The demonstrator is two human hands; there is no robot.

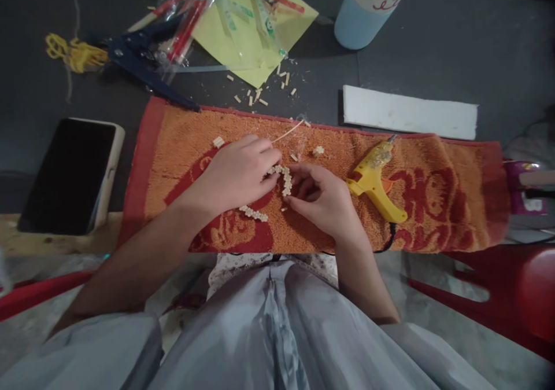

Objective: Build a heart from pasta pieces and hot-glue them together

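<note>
Garment: one, grey (234, 332), nearest the wearer.
Chairs: two, red, one at left (43, 291), one at right (511, 297).
Towel: one, orange and red (329, 228); large red lettering toward its right end, "HO" legible, the rest unclear.
Short chain: one, pale, small pieces joined (254, 213), on the towel beside the left hand.
Left hand: one (243, 173); fingers bent and pressed together, pinching the left end of the bent chain.
Bent chain: one, pale (287, 180), between the hands, above the towel.
Right hand: one (321, 199); thumb and forefinger parted beside the bent chain's right side, other fingers curled; contact unclear.
Glue gun: one, yellow (375, 179), on the towel; no readable mark.
Loose clusters: two, pale, at left (218, 142) and right (318, 151).
Thin stick: one (288, 131), by the left fingers.
Phone: one, dark screen (58, 173).
Package: one, purple (525, 187), right edge; white lettering, too small to read.
White strip: one (410, 112).
Pliers-like tool: one, dark blue (139, 69).
Cut bits: over ten (258, 95).
Bottle: one, blue and white (362, 17), printed face.
</note>
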